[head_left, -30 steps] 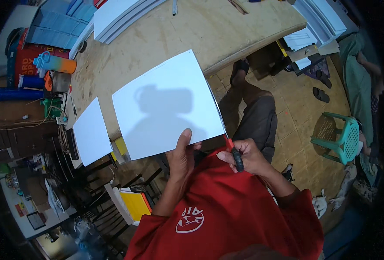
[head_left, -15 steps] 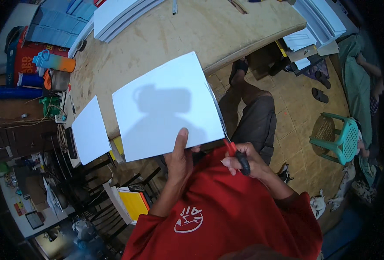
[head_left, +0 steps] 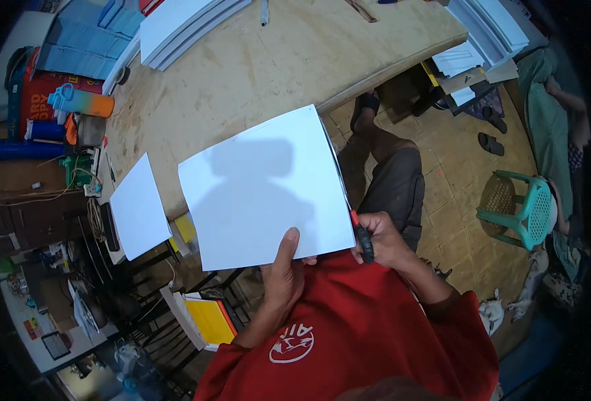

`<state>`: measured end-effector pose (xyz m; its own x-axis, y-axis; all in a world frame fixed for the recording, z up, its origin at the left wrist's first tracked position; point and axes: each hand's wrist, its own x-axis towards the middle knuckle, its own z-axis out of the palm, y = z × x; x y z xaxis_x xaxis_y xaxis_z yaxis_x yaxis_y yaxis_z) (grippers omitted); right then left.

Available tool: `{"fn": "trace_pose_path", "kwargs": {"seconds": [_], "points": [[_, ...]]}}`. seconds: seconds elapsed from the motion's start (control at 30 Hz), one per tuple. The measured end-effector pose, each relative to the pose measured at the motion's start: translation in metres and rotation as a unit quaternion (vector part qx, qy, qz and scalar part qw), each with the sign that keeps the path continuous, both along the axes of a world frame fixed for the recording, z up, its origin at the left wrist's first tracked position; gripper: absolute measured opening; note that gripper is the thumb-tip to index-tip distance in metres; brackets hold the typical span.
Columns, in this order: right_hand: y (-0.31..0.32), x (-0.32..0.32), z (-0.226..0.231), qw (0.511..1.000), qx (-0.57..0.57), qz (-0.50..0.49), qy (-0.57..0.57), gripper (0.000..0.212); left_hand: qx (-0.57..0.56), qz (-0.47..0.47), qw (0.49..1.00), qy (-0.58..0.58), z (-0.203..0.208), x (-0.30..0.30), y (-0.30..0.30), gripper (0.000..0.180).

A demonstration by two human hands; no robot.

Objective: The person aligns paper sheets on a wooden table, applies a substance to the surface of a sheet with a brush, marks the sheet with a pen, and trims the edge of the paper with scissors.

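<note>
A white sheet stack [head_left: 255, 220] is held out in front of me, its upper part over the table and its lower edge near my shirt. My left hand [head_left: 285, 267] grips its lower edge, thumb on top and fingers underneath. At the lower right corner, my right hand [head_left: 382, 240] is closed round scissors with red and black handles [head_left: 363, 242]. Their blades are hidden at the sheets' right edge. Thin layers show along that edge. Another white sheet [head_left: 140, 210] lies to the left, partly past the table's edge.
The worn wooden table [head_left: 255, 87] bears a thick paper stack [head_left: 188, 30] at the far left. A blue and orange bottle [head_left: 85, 101] stands beyond its left side. To the right are a green plastic stool [head_left: 526, 207], sandals [head_left: 490, 144] and another person's arm [head_left: 566, 100].
The held sheets have come lower, nearer my body, and turned slightly. My left hand moved down with them. My right hand and the scissors shifted slightly up, close against the sheets' right edge.
</note>
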<state>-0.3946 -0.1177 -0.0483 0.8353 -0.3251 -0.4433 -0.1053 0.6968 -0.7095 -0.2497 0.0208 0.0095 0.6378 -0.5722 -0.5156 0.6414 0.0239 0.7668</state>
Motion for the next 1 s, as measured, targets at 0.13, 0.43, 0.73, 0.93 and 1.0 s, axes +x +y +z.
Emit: {"fn": "trace_pose_path", "kwargs": {"seconds": [0.13,0.43,0.73,0.93,1.0], "points": [[0.003,-0.003,-0.006,1.0,-0.023,-0.005,-0.011,0.009,-0.007,0.002,1.0,0.005,-0.002,0.0,0.001,0.026],[-0.001,-0.015,0.022,0.996,-0.043,0.067,0.046,0.005,-0.01,0.009,1.0,0.014,0.002,0.0,-0.001,0.024],[0.003,0.008,-0.01,0.999,-0.024,-0.03,-0.012,0.01,0.014,-0.007,1.0,-0.012,0.011,-0.011,0.011,0.03],[0.006,0.003,-0.005,0.997,-0.042,-0.034,0.056,0.022,0.031,-0.055,0.998,0.011,0.016,0.009,0.034,0.036],[-0.001,-0.001,-0.009,0.992,-0.061,-0.031,0.108,0.019,0.107,-0.103,0.989,-0.005,0.022,0.032,0.046,0.045]]}}
